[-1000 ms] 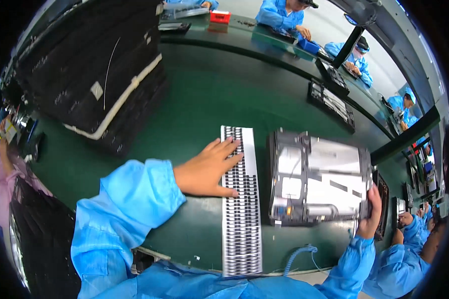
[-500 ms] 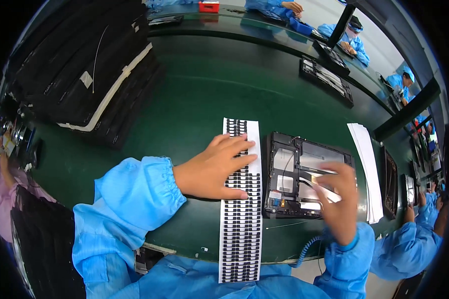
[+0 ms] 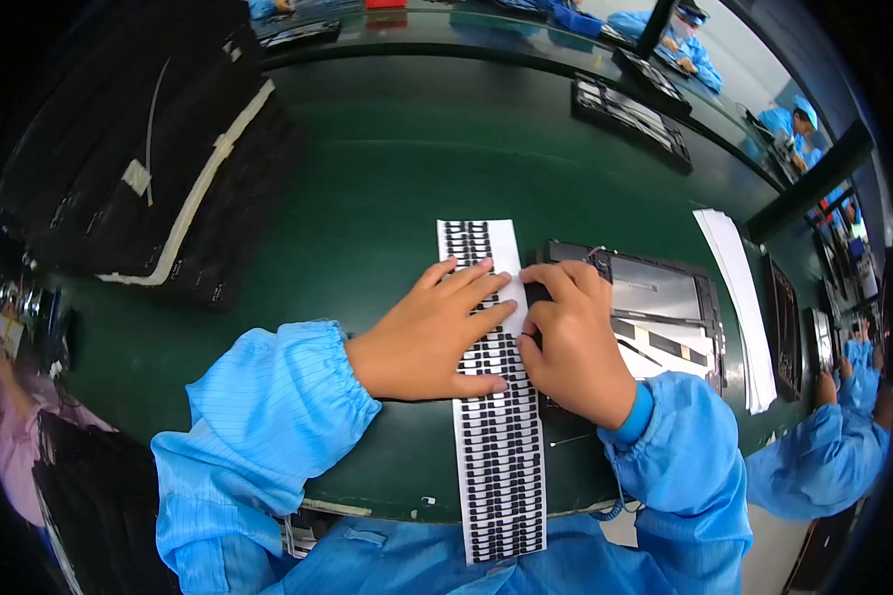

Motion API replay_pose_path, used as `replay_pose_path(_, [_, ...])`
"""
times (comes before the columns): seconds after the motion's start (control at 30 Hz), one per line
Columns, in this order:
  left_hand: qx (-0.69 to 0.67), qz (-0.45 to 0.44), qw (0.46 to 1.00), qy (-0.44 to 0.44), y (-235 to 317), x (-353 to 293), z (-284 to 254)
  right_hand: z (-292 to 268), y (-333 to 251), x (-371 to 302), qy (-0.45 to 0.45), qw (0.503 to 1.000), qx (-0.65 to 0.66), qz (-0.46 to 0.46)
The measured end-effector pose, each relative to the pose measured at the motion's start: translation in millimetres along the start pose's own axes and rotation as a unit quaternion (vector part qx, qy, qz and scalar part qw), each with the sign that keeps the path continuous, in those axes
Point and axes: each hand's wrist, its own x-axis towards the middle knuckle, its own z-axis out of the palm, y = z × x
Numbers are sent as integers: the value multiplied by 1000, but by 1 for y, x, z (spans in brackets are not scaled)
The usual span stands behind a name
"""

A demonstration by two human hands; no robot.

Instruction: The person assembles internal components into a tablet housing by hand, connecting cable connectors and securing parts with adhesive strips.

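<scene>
"Long white paper sheet with rows of small black tabs (image 3: 504, 446): where is it?"

"Under the left hand (image 3: 417, 342), whose fingers are spread wide and flat across it, gripping nothing. The right hand (image 3: 577, 342) is at its right edge, fingers curled, index tip and thumb slightly apart; whether they pinch anything, I can't tell."

"What could go wrong?"

"The near end, below the left fingers, overhangs the dark green tabletop (image 3: 387, 188); a knock there could skew the sheet if the left hand eased off. A hasty right-hand tug might crease the edge."

"What's in the way?"

"A black-framed rectangular device with silver panels (image 3: 655, 288), partly hidden behind the right fingers, crowds that hand. Farther right of them lie long white paper strips (image 3: 739, 307). A bulky black stack with a cream edge strip (image 3: 99, 149) stands well apart, beyond the left fingers and leftward."
</scene>
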Motion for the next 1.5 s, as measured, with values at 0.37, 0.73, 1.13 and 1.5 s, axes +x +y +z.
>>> replay_pose_path(0.37, [9,-12,999,-33,1,0,-7,-79,21,-36,14,959,241,147])
replay_pose_path(0.73, [21,252,967,39,75,44,20,-102,41,-109,9,899,334,283])
replay_pose_path(1.13, [-2,235,972,8,68,39,21,-119,64,-167,262,817,354,372])
replay_pose_path(1.5, [-56,-117,991,-17,65,27,7,-125,72,-180,107,795,542,251])
